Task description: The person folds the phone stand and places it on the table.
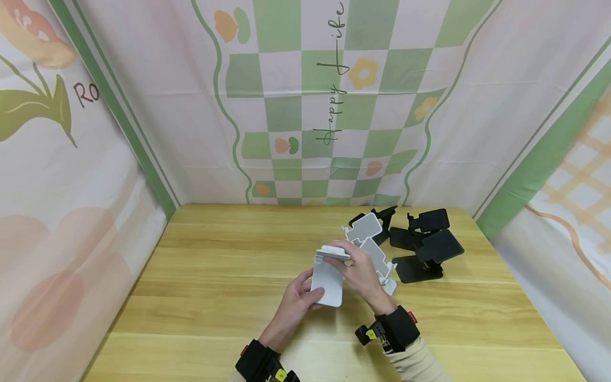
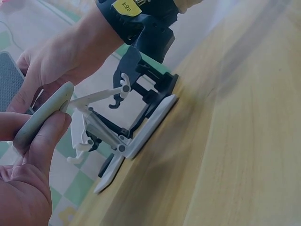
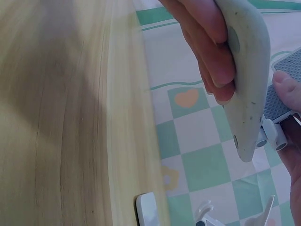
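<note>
A white folding phone stand (image 1: 327, 285) is held above the table between both hands. My left hand (image 1: 297, 301) grips its flat white base, thumb on the near face and fingers behind. At the top, my right hand (image 1: 360, 269) pinches the stand's other plate, which tilts away from the base. In the right wrist view, the right thumb lies on that plate's grey textured pad (image 3: 277, 102), beside a small hinge (image 3: 271, 133). The left wrist view has the base (image 2: 44, 115) edge-on between left thumb and fingers.
To the right of the hands stand white phone stands with grey pads (image 1: 365, 227). Several black phone stands (image 1: 439, 246) cluster further right, some overlapping. The wooden table (image 1: 215, 265) ends at a patterned cloth (image 1: 315, 111) behind, with cloth at both sides too.
</note>
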A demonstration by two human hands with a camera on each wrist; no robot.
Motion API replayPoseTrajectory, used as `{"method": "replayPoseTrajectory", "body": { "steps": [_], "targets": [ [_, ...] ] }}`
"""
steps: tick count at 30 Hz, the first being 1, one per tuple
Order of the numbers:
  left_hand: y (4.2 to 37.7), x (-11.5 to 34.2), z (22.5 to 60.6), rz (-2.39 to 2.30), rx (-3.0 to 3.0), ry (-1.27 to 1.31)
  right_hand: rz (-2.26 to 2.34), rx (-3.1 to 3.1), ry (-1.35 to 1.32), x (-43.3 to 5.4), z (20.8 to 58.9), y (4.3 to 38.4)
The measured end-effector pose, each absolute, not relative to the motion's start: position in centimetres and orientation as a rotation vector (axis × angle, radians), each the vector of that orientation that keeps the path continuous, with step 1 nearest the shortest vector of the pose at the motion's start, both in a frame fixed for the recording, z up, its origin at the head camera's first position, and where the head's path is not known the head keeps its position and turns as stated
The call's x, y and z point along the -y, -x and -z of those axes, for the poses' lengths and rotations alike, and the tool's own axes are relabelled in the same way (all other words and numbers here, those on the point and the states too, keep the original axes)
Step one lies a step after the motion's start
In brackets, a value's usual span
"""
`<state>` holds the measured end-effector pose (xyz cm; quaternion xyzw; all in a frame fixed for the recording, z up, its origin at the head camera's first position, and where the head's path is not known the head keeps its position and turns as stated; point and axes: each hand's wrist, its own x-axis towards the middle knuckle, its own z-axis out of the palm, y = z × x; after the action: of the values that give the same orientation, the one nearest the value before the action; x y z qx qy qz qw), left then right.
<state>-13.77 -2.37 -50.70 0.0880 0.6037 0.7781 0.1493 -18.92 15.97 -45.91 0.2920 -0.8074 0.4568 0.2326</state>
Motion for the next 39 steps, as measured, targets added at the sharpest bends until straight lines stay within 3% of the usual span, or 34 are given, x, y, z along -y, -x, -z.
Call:
{"method": "replayPoseTrajectory", "body": {
  "steps": [23,32,39],
  "targets": [
    [13.6,2.0,50.5,-2.304,-1.76,-0.165,-1.29,2.219,-0.882,-16.3,44.6,18.7],
    [13.7,2.1,50.6,-2.305,-1.85,-0.113,-0.838,2.137,-1.036,-15.3,40.3,17.3],
    [13.6,1.9,50.7,-2.321,-1.845,-0.113,-0.637,2.145,-1.074,-14.6,39.8,16.6]
  ]
}}
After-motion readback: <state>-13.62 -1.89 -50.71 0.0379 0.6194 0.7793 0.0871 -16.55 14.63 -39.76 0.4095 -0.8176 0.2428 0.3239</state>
